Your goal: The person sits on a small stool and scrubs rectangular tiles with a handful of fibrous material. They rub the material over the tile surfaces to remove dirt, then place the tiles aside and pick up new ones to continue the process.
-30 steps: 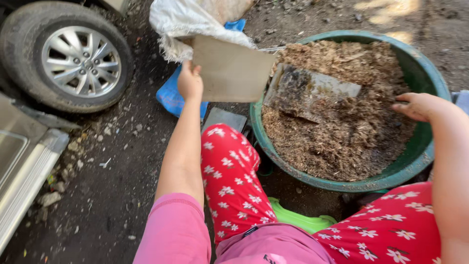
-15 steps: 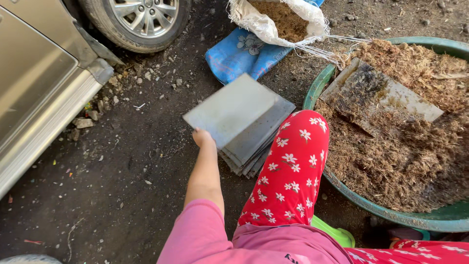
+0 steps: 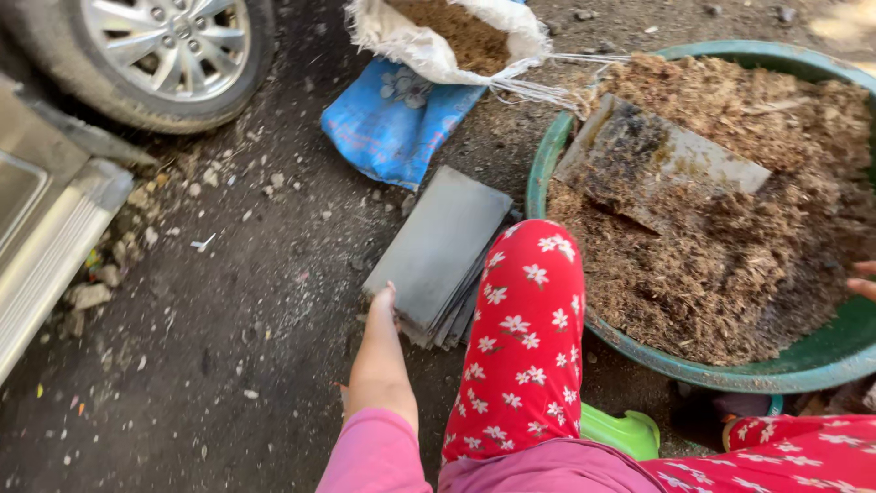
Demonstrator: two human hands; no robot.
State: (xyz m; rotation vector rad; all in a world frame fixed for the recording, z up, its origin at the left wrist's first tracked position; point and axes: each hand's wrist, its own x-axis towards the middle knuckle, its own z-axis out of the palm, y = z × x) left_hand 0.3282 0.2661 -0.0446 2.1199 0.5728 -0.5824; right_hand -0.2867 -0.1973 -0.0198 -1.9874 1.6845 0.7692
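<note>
Grey, flat plastic bags (image 3: 438, 251) lie in a stack on the dark ground (image 3: 228, 365), just beside the person's raised knee in red flowered trousers (image 3: 520, 338) and near the rim of the green basin (image 3: 547, 164). The left hand (image 3: 385, 301) reaches down along a straight, extended arm, and its fingertips rest on the near corner of the stack; the fingers appear stretched out flat rather than curled, so the hand is judged open and touching, not gripping. The right hand (image 3: 862, 281) shows only as a few fingertips at the frame's right edge, over the basin's inner wall; whether it is open or closed cannot be told. The basin is heaped with brown, fibrous planting mix (image 3: 730, 256), with a soiled flat board (image 3: 657, 160) lying tilted on top. Beyond it stand an open white sack (image 3: 438, 46) of the same brown material and a blue patterned bag (image 3: 392, 119). A car wheel (image 3: 155, 50) sits at top left. Judgement on progress: no filled bag is visible anywhere, and the mix looks largely undrawn, so bag filling appears to be at its start, with the whole stack left to do.
</note>
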